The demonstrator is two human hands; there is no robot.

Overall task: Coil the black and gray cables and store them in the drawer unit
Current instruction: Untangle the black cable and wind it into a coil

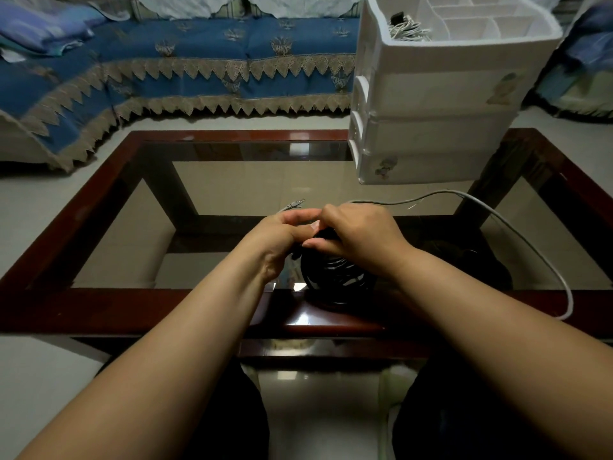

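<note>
1. Black cable (335, 277), wound into a coil, sits at the near edge of the desk (99, 207), under our hands.
2. Our left hand (282, 237) and right hand (358, 234) meet above the coil, fingers curled, both gripping its top.
3. Gray cable (517, 234) runs loose from our hands, sweeps right of the coil and drops over the desk's near rim; its plug end (295, 204) pokes out just beyond our left hand.
4. Beyond the coil, at the desk's far right, stands the white drawer unit (438, 94), a pale cable bundle (406, 29) in its top tray.
</note>
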